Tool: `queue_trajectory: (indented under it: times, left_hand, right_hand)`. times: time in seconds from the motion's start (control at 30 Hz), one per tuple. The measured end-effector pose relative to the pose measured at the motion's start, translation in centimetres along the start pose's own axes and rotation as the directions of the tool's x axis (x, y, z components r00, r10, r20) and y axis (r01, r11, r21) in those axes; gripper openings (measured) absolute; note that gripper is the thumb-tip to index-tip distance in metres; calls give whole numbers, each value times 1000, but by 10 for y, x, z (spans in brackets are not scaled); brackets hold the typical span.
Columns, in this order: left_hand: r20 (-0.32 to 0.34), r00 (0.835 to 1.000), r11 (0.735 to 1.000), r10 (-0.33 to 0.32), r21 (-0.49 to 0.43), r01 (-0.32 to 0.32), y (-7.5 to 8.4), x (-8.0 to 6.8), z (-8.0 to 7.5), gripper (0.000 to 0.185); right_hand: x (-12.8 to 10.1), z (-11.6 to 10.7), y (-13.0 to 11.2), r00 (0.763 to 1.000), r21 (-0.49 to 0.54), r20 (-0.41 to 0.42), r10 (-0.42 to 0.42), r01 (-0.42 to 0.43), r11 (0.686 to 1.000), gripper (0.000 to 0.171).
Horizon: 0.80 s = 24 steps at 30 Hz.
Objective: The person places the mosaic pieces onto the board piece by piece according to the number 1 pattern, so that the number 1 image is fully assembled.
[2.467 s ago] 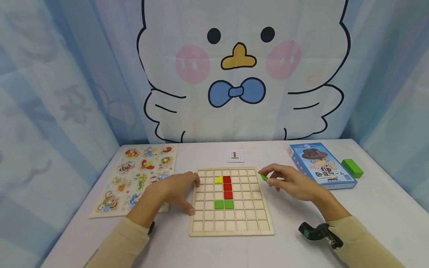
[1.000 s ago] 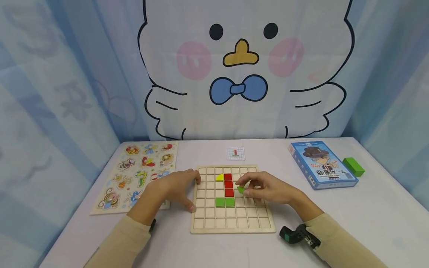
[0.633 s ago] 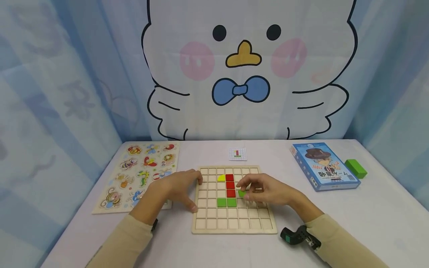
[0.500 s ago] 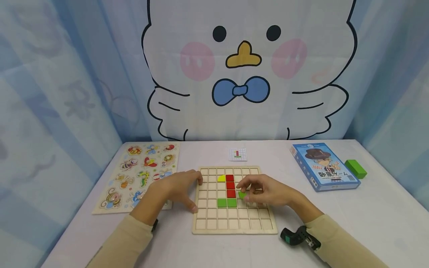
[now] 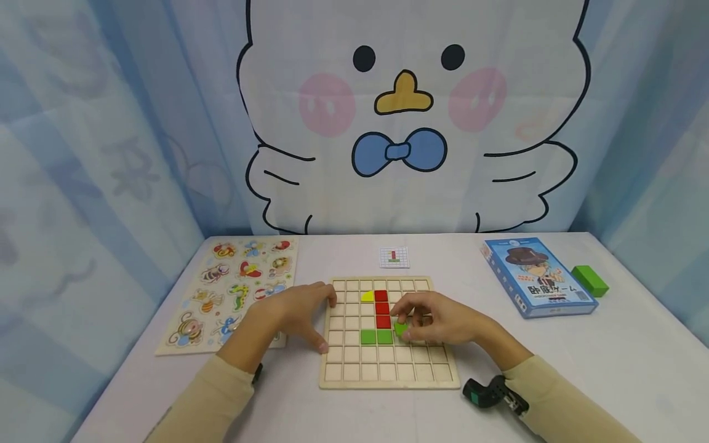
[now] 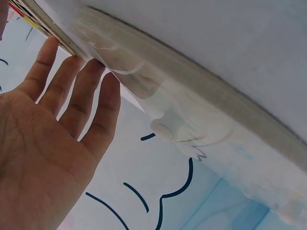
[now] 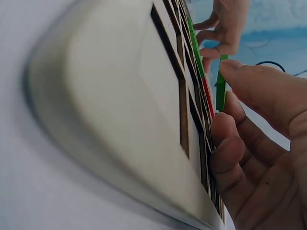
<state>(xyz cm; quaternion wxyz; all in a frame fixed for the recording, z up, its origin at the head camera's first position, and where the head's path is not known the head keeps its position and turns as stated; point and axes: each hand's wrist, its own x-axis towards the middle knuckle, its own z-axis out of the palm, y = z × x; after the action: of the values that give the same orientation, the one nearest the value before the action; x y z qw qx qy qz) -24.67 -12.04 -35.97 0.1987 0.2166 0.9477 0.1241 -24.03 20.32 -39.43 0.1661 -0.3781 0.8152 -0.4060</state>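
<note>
A wooden grid board (image 5: 390, 371) lies flat on the table. Red square tiles (image 5: 382, 307) form a column in it, a yellow tile (image 5: 367, 296) with a slanted side sits left of the top one, and two green square tiles (image 5: 376, 336) lie below. My left hand (image 5: 301, 311) rests along the board's left edge; the left wrist view shows its fingers (image 6: 98, 115) nearly straight at that edge. Thumb and fingers of my right hand (image 5: 440, 317) pinch a loose green tile (image 5: 401, 329), just right of the placed green ones. Seen in the right wrist view, that tile is tilted up above the grid.
Behind the board lies a small grid card (image 5: 394, 257) with a coloured pattern. A board with cartoon insects (image 5: 213, 304) is at left, partly under my left forearm. A blue game box (image 5: 537, 277) and a green block (image 5: 589, 280) stand at right. A printed curtain hangs behind.
My right hand has carried the green tile leftward from beyond the board's right edge to over the grid, then slightly nearer me. The left hand stays at the board's left edge.
</note>
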Motion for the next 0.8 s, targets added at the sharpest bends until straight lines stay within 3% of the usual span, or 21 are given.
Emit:
queue_trajectory:
  times: [0.33, 0.8]
  left_hand:
    - [0, 1000, 1000, 3, 3, -3, 1, 1, 1, 73]
    - [-2, 1000, 1000, -9, 21, 9, 2, 1, 0, 74]
  right_hand:
    - [0, 1, -4, 1000, -114, -12, -3, 1, 994, 30]
    - [-2, 5, -6, 1000, -141, -21, 11, -14, 990, 28]
